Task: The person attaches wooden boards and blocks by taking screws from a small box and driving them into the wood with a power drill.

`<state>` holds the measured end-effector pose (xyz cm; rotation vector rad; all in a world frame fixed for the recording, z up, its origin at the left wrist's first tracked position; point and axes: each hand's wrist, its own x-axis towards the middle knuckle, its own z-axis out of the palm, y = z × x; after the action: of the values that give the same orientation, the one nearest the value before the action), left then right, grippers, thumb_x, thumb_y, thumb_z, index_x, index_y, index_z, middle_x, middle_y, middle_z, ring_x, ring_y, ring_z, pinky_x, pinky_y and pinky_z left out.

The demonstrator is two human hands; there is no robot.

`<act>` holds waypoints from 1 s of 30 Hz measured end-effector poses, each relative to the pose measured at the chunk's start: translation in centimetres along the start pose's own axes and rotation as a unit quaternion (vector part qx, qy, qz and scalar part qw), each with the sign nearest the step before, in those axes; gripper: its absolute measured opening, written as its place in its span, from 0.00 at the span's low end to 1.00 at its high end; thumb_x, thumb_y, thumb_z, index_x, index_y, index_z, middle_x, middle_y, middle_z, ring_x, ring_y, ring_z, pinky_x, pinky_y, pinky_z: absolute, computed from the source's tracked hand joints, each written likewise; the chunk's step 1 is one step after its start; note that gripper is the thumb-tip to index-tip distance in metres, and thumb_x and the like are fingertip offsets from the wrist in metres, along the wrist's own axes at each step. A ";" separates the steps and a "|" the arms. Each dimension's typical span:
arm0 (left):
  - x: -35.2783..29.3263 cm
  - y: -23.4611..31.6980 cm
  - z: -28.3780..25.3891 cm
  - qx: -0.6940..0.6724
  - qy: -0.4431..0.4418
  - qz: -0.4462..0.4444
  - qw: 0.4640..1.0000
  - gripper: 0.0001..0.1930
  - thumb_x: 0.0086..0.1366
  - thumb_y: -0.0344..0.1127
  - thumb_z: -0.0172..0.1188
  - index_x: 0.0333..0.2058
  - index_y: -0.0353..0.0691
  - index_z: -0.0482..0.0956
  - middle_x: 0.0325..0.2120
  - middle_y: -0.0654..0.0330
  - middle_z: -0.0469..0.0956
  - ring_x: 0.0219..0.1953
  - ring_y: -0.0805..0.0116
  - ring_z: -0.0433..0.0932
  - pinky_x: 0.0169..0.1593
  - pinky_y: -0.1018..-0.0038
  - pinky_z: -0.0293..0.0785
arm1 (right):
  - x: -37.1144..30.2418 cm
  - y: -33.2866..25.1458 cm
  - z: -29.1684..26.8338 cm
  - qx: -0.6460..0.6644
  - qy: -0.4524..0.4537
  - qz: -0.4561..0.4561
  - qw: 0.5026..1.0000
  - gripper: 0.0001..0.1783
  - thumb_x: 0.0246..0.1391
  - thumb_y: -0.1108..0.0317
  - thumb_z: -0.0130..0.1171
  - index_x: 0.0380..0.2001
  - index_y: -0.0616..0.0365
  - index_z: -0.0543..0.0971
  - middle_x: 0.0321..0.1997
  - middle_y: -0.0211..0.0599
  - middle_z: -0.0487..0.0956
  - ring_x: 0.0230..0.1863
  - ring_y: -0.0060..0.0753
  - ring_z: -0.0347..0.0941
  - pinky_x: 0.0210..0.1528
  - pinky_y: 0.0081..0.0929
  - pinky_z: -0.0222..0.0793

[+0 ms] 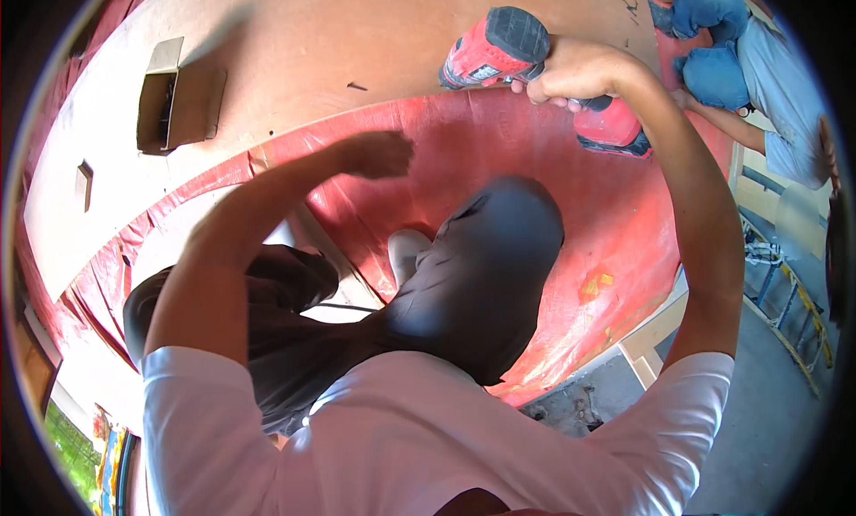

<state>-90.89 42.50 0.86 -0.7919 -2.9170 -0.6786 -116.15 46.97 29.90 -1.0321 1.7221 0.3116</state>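
My right hand (571,72) is wrapped round the grip of a red and black cordless drill (486,53), at the edge of a thin brown board. Its red battery end (615,128) sticks out below the hand, over the red sheet. My left hand (379,153) hovers over the red sheet just short of the board, its fingers curled in. That hand is dark and slightly blurred, so anything inside it stays hidden. A single screw (357,86) lies on the board (303,48) between my hands.
An open cardboard box (192,106) stands on the board at the left, near a small flat piece (84,186). Several screws (631,8) lie at the far right. Another person (713,61) crouches there. A ladder (794,302) rests at the right. My knee (508,231) is on the red sheet (615,240).
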 end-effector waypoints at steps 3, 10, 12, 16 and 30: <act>5.2 2.1 4.1 -0.037 0.096 0.100 0.990 0.08 0.57 0.40 0.57 0.22 0.47 0.79 0.25 0.60 0.79 0.33 0.58 0.80 0.37 0.58 0.75 | 0.0 0.0 -0.2 -0.004 -0.002 0.007 1.000 0.11 0.40 0.64 0.57 0.29 0.56 0.76 0.20 0.31 0.71 0.20 0.26 0.68 0.22 0.29 0.67; 10.1 -5.6 3.8 -0.078 -0.176 -0.109 0.975 0.13 0.66 0.41 0.49 0.29 0.45 0.82 0.25 0.57 0.79 0.32 0.58 0.79 0.40 0.62 0.74 | 0.2 -0.5 0.4 0.021 0.007 0.024 0.999 0.15 0.41 0.67 0.57 0.36 0.59 0.76 0.18 0.29 0.70 0.18 0.23 0.65 0.21 0.26 0.64; 9.6 -5.8 4.0 -0.009 -0.225 -0.094 0.970 0.12 0.65 0.36 0.49 0.28 0.40 0.81 0.26 0.55 0.80 0.32 0.56 0.79 0.41 0.61 0.74 | 0.1 -0.6 0.3 0.020 0.007 0.021 1.000 0.16 0.41 0.67 0.57 0.37 0.59 0.77 0.18 0.29 0.70 0.18 0.23 0.64 0.21 0.26 0.64; 8.5 -1.7 4.9 0.010 -0.115 -0.120 0.986 0.08 0.59 0.36 0.54 0.28 0.47 0.82 0.28 0.58 0.83 0.30 0.59 0.81 0.33 0.63 0.77 | 0.0 -0.3 -0.1 0.006 0.004 0.011 1.000 0.13 0.42 0.63 0.56 0.33 0.57 0.76 0.19 0.30 0.71 0.19 0.26 0.67 0.23 0.28 0.67; 13.1 -0.6 1.1 -0.729 0.619 -0.284 -0.072 0.08 0.67 0.21 0.46 0.42 0.28 0.71 0.41 0.50 0.75 0.42 0.60 0.78 0.46 0.67 0.81 | 0.2 -0.4 -0.4 0.034 -0.020 0.009 0.999 0.12 0.40 0.67 0.56 0.32 0.56 0.76 0.18 0.29 0.69 0.18 0.24 0.65 0.21 0.27 0.64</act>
<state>-102.53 48.69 1.65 1.0582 0.4399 -2.1807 -116.12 46.44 30.00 -0.9557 1.6959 0.2815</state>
